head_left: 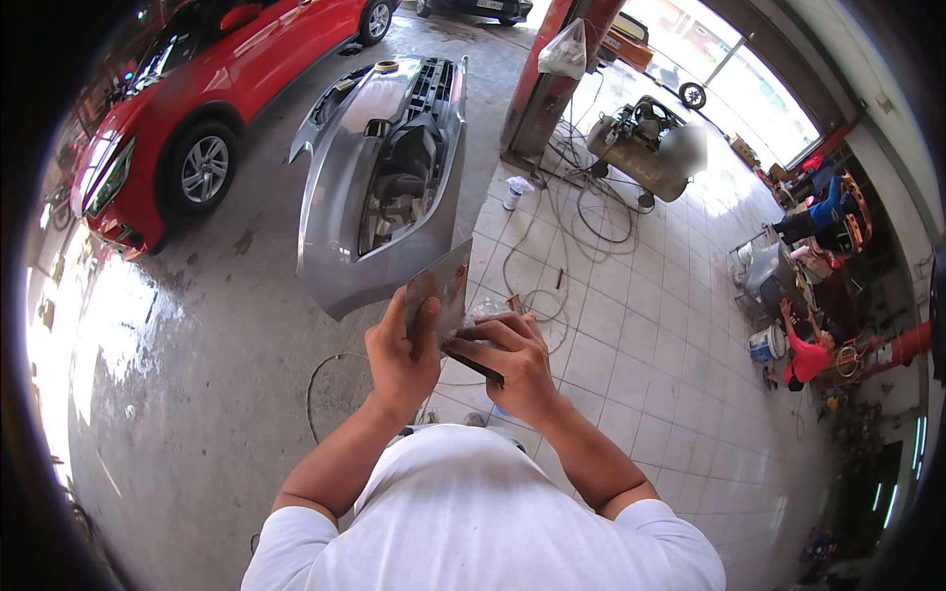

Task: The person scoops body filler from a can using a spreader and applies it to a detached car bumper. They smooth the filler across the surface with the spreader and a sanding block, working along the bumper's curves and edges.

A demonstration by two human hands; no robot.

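My left hand [404, 355] is closed on a thin flat grey plate [448, 286], thumb across its face, smudged and tilted up in front of my chest. Close by on the right, my right hand [519, 366] pinches a dark, thin flat piece [475, 365], perhaps a spreader; its exact kind is hard to make out. The dark piece is held against or just beside the plate's lower edge; contact between them is hidden by the fingers. Just beyond both hands stands a silver-grey car bumper [330, 222], with a roll of tape [386, 66] on its far end.
A red car [251, 59] is parked at the left. Beyond the bumper rises a red-brown post [540, 98]. An air compressor [641, 148], loose hoses [567, 231] and a white container [514, 192] are on the tiled floor. A person in red [810, 364] works at the right near a bucket [767, 345].
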